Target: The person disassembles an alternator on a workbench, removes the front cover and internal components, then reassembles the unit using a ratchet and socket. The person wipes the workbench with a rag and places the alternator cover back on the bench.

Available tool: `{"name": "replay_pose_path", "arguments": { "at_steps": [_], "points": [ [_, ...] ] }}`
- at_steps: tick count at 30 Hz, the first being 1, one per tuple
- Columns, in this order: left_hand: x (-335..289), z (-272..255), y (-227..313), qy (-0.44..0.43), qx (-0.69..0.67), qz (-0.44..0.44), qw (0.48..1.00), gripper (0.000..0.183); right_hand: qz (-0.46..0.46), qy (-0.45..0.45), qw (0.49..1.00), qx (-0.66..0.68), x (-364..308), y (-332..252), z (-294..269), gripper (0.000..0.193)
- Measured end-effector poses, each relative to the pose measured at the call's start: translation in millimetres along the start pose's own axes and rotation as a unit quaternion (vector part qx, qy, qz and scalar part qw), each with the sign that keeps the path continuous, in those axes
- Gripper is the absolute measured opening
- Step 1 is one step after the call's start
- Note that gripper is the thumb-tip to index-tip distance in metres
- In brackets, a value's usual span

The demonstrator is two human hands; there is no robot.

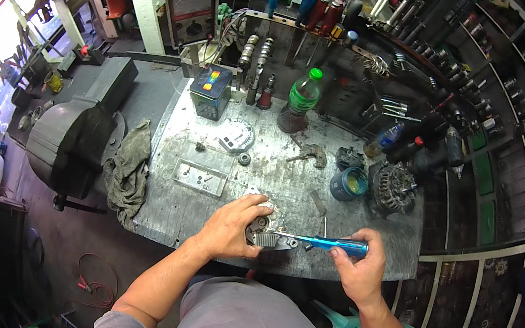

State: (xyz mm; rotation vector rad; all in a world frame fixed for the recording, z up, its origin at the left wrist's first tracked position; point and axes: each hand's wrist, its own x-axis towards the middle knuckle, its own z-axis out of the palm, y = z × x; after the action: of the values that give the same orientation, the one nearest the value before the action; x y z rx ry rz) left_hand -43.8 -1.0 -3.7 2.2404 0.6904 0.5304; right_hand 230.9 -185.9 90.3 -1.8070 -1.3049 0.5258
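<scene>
My left hand (235,226) is closed around the left side of a silver metal part with a finned block (265,239), steadying it near the front edge of the bench. In my right hand (363,267) is a screwdriver (332,243) with a translucent blue handle, held almost level. Its shaft points left, and the tip meets the metal part, though the exact contact spot is too small to make out. Just beyond the screwdriver lie a small brush-like tool (318,203) and a short metal pin (325,225).
A clear tray (200,177) holds small pieces. Behind it sit a round silver cover (237,135) and a dark tin (210,92). A green-capped bottle (301,99), a blue jar (348,184) and an alternator (393,186) stand farther back. A rag (128,172) hangs beside a vise (67,143).
</scene>
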Motion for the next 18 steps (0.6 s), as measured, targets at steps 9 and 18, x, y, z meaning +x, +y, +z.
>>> {"name": "replay_pose_path", "arguments": {
  "at_steps": [9,18],
  "points": [
    [0.5,-1.5,-8.7,-0.004,-0.007,0.019,1.000,0.084,-0.007,0.006,0.998,-0.059,5.3,-40.0,13.1,0.043],
    [1.2,1.5,-16.5,0.003,-0.017,0.040,0.999,0.084,-0.027,-0.017,0.991,-0.127,11.6,-70.9,21.9,0.041]
  ]
}}
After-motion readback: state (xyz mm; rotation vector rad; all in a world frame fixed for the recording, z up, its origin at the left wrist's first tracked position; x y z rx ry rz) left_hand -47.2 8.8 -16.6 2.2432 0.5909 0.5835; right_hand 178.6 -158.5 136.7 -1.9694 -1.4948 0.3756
